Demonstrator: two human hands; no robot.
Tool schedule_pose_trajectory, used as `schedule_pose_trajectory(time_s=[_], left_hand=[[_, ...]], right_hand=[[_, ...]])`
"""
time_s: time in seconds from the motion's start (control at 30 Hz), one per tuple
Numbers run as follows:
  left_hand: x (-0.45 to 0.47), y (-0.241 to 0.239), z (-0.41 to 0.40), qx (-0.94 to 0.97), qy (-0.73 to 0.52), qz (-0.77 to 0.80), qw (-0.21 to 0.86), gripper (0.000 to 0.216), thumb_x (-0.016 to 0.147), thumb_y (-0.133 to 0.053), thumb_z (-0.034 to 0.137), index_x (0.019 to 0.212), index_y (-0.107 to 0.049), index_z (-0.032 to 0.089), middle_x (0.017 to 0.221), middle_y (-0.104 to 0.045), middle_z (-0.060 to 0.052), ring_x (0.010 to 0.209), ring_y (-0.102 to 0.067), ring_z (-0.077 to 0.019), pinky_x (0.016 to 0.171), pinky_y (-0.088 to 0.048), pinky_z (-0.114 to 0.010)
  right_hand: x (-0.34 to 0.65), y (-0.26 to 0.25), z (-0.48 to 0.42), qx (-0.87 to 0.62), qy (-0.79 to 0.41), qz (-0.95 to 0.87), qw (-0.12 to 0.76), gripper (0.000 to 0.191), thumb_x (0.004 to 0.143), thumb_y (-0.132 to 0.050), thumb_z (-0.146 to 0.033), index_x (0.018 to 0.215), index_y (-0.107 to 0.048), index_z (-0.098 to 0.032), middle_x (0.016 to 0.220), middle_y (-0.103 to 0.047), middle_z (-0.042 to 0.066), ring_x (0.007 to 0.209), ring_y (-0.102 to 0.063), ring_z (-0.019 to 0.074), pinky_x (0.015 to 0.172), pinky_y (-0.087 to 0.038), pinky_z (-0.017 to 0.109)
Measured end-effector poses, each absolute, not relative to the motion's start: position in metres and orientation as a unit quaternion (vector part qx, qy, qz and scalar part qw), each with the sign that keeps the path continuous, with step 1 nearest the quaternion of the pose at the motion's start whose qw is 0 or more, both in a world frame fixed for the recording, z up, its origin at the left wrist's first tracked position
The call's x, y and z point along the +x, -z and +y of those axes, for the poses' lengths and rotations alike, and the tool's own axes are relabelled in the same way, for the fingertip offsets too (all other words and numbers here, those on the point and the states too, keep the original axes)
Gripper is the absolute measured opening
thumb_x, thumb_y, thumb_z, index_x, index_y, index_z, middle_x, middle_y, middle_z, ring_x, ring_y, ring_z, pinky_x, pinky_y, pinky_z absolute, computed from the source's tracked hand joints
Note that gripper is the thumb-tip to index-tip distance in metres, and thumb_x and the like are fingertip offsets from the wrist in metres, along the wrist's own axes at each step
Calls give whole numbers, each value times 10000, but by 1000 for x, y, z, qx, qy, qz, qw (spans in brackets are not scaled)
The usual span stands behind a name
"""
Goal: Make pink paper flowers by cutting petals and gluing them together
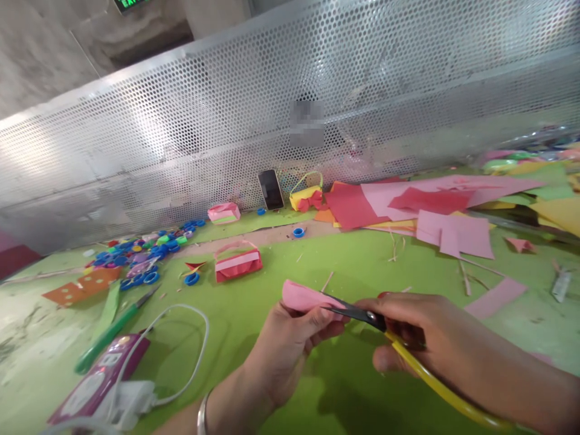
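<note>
My left hand (285, 344) pinches a folded pink paper piece (302, 296) above the green table (254, 284). My right hand (421, 332) grips yellow-handled scissors (357, 313), whose dark blades point left and meet the pink paper at my left fingertips. Both hands are closed around what they hold. A bangle sits on my left wrist.
A red-and-pink paper basket (237, 261) stands ahead. Bottle caps (145, 254) are scattered at the left, with a green tool (113, 329), a purple power strip (97, 377) and a white cable. A phone (270, 189) leans on the perforated metal wall. Coloured paper sheets (430, 208) pile at the right.
</note>
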State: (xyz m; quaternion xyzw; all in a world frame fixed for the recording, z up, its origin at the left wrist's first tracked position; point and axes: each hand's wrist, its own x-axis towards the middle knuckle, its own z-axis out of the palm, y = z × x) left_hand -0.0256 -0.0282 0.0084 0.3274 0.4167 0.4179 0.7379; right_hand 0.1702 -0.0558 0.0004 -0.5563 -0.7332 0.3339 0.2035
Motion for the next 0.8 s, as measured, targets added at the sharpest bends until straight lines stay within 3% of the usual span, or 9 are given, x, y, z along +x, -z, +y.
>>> schedule_pose_trajectory(time_s=[0.13, 0.37, 0.53, 0.8], left_hand=[[-25, -11, -29, 324, -417, 414, 741, 245, 485, -902, 227, 656, -758, 126, 694, -745, -31, 650, -660, -109, 678, -547, -198], [-25, -9, -31, 326, -417, 401, 748, 233, 525, -891, 252, 674, -761, 129, 687, -739, -34, 670, -665, -115, 682, -544, -202], [-26, -7, -31, 330, -417, 407, 743, 214, 546, -884, 244, 679, -759, 133, 696, -740, -33, 675, -665, -113, 670, -541, -196], [-25, -6, -31, 318, -409, 413, 749, 260, 506, -900, 272, 664, -757, 123, 687, -735, -45, 671, -666, -125, 671, -541, -209]], right_hand=[[168, -9, -59, -552, -350, -729, 204, 129, 750, -678, -331, 803, -661, -214, 655, -562, -37, 550, -472, 123, 491, -321, 238], [168, -6, -56, -531, -350, -739, 221, 237, 771, -690, -362, 972, -692, -238, 672, -601, -26, 558, -498, 135, 493, -352, 232], [167, -8, -55, -547, -338, -740, 198, 148, 757, -694, -367, 833, -690, -240, 643, -600, -23, 550, -485, 149, 490, -337, 246], [170, -7, -56, -556, -332, -741, 178, 177, 754, -688, -392, 900, -710, -294, 665, -672, -33, 575, -556, 176, 504, -381, 251]])
